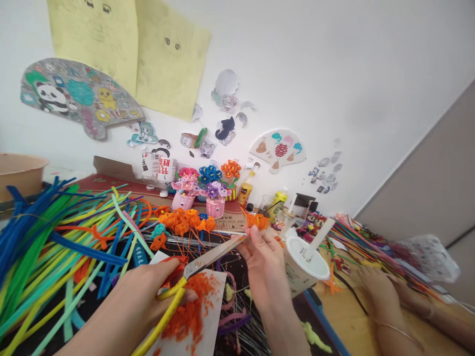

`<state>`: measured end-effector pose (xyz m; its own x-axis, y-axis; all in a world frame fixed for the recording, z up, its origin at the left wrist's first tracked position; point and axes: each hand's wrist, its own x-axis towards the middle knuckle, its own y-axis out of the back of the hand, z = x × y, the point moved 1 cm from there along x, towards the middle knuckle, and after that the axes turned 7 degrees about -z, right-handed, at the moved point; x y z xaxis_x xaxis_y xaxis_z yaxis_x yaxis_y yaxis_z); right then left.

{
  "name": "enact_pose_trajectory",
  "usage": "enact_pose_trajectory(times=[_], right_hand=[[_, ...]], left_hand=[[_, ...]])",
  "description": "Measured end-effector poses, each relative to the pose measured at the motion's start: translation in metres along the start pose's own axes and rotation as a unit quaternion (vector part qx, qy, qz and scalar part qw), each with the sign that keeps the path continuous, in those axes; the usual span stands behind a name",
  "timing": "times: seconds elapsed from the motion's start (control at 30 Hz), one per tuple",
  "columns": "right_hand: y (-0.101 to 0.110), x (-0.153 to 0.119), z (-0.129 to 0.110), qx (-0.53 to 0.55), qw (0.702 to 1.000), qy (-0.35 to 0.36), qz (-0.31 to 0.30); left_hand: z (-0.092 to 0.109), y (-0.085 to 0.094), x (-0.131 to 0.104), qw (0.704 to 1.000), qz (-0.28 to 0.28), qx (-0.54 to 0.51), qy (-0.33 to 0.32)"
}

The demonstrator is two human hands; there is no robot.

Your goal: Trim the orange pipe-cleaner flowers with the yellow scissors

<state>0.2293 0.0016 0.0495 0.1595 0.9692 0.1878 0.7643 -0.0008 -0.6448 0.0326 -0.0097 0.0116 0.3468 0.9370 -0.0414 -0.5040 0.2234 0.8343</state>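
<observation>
My left hand [148, 291] is closed round the yellow handles of a pair of scissors [200, 264], whose blades point right, toward my other hand. In the fingers of my right hand [265, 264] is an orange flower [257, 221], pinched from below, with the blade tips close beneath it. Under the scissors lies a white sheet [217, 296] covered with orange fuzzy clippings [185, 316]. Several finished orange flowers [181, 221] on thin stems lie just behind.
Loose pipe cleaners [48, 262] spread across the left. A lidded white cup [306, 264] stands right of my right hand. Potted fuzzy flowers [215, 200] and bottles [245, 189] line the back. Another person's hands [378, 291] rest on the wooden table [345, 321].
</observation>
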Motion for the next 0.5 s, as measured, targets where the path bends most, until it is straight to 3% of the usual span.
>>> enact_pose_trajectory(times=[0.07,0.5], right_hand=[[0.0000,0.0000,-0.0001,-0.002,1.000,0.003,0.000],[0.0006,-0.0013,0.0003,-0.010,1.000,0.005,-0.004]], left_hand=[[0.0012,0.0004,0.0007,0.999,-0.023,0.035,0.013],[0.0028,0.0015,-0.0005,0.999,-0.007,0.047,0.024]])
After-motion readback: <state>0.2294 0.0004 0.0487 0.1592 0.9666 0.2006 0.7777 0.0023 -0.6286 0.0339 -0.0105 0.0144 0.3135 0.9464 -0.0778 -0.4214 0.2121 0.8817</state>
